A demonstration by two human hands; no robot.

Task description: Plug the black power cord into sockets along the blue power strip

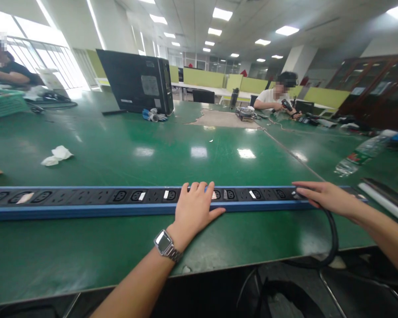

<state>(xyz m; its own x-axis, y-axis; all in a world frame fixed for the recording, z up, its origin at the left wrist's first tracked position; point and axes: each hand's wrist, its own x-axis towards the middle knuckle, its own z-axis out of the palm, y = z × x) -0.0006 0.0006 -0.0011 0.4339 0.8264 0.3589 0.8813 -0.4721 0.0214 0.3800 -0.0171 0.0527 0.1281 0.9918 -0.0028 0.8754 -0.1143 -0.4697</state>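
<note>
A long blue-edged power strip (96, 212) with a row of black sockets lies across the green table, its left end running out of view. My left hand (195, 205) rests over its middle, fingers stretched across the sockets and thumb apart along the near edge. A watch (165, 244) is on that wrist. Near the strip's right end, my right hand (328, 196) hovers or rests with fingers extended; whether it touches the strip is unclear. From under this hand a thick black cable (333, 238) curves down over the table's front edge. Where the cable meets the strip is hidden.
Crumpled tissue (57, 155) lies at left. A black computer case (135, 81) stands behind, with gloves (154, 115) beside it. At right are a plastic bottle (361, 154) and a black-and-white object (384, 198). Another person (278, 97) works at the far side; a second sits far left.
</note>
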